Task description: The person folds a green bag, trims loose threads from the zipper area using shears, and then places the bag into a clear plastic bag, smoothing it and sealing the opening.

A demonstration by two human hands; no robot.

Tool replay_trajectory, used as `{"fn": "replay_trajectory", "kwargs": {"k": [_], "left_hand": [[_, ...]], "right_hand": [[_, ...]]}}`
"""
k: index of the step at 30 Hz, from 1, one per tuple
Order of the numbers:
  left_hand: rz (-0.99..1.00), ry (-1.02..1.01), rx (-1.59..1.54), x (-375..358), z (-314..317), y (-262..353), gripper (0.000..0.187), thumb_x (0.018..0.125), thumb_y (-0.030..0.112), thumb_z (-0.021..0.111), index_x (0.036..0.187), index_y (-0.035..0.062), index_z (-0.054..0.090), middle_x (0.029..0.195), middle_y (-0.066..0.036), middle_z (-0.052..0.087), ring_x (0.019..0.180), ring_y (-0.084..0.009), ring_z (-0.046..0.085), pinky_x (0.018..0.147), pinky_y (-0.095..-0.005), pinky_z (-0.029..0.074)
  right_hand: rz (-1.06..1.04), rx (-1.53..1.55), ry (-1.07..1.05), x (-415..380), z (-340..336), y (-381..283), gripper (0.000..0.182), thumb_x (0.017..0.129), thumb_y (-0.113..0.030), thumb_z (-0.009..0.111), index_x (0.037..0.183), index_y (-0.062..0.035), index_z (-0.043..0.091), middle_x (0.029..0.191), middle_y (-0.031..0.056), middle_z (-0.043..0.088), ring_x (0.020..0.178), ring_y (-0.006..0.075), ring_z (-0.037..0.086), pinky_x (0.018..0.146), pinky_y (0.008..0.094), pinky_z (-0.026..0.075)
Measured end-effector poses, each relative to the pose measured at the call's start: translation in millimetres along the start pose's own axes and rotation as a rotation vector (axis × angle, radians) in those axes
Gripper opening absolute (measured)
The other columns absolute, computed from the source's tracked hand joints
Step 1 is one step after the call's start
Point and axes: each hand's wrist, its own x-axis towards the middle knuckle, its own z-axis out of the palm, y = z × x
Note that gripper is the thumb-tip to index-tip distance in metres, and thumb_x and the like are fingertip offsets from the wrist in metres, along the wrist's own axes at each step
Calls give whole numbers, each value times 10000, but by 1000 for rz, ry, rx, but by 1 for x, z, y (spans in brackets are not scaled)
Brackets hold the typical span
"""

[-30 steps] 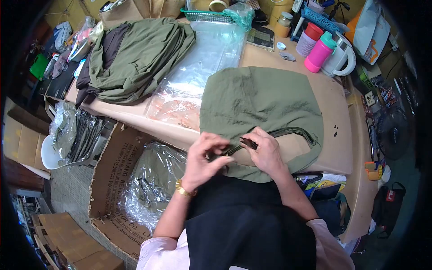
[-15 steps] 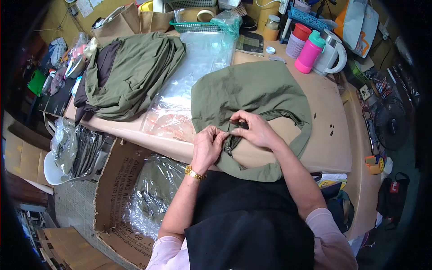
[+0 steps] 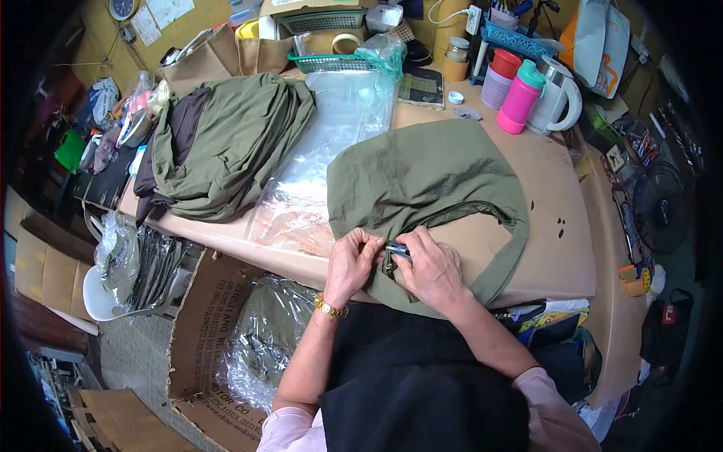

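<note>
An olive green fabric bag (image 3: 422, 173) lies spread on the table's near edge, its zipper opening curving toward me. My left hand (image 3: 352, 265) pinches the bag's fabric at the zipper's near end. My right hand (image 3: 429, 269) grips the zipper pull (image 3: 396, 249) right beside it, fingers closed on it. Both hands touch each other over the bag's front edge. A gold watch sits on my left wrist.
A pile of folded olive bags (image 3: 226, 139) lies at the table's left, clear plastic sleeves (image 3: 331, 143) in the middle. A pink bottle (image 3: 521, 96), a white kettle (image 3: 556, 98) and baskets stand at the back. An open cardboard box (image 3: 226, 331) with plastic-wrapped goods sits on the floor, left.
Both hands slid back toward me along the zipper to the bag's near edge. The bag shifted slightly and the view tilted a little.
</note>
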Motion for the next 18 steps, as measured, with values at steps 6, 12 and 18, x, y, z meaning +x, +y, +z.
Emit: {"fn": "replay_trajectory", "kwargs": {"k": [6,12,18], "left_hand": [[169,59,55,-7,5,-3,178,967,93,639,849,-39,618,924,-87,651,779,-123,602,711,-273,495],[255,162,126,-10,9,5,106,903,50,669,851,-29,622,983,-148,643,910,-242,608,809,-343,493],[383,229,179,-13,14,-1,94,899,44,651,842,-23,617,1012,-166,635,925,-253,611,807,-338,490]], "right_hand": [[-12,49,37,1,2,5,258,815,-150,744,1019,-70,609,940,90,611,769,331,661,676,453,517],[-19,57,59,-2,2,-1,220,806,-134,742,970,-64,613,908,92,610,749,336,660,646,453,519],[-54,-33,98,-3,8,-4,163,824,-131,721,931,-65,617,903,89,610,743,339,661,630,438,521]]}}
